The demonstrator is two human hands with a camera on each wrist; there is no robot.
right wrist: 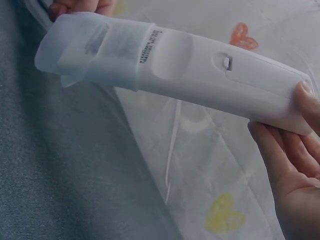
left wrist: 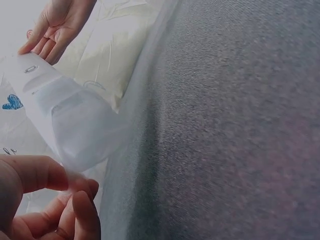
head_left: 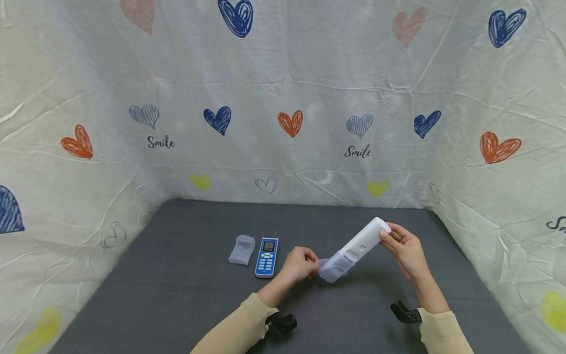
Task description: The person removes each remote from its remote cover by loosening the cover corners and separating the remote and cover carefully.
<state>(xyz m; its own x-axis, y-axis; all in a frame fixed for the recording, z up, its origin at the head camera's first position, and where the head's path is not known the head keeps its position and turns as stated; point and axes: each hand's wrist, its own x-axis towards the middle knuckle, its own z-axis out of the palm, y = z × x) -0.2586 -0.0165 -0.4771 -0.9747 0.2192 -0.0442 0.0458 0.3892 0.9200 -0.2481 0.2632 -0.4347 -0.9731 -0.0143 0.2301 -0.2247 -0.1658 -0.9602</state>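
Observation:
A long white remote [head_left: 363, 243] is held in the air above the grey table, back side up, tilted from lower left to upper right. My right hand [head_left: 404, 248] grips its upper end [right wrist: 295, 107]. A translucent silicone cover [head_left: 332, 268] sits over the lower end [right wrist: 95, 47], and my left hand [head_left: 300, 263] pinches that cover [left wrist: 75, 125] at its edge. On the table to the left lie a blue-and-white remote [head_left: 267, 256] and, beside it, a second clear cover [head_left: 242, 249].
The grey felt table [head_left: 177, 295] is boxed in on three sides by a white cloth with coloured hearts [head_left: 292, 123]. Black wrist mounts [head_left: 404, 312] show at both sleeves near the front edge.

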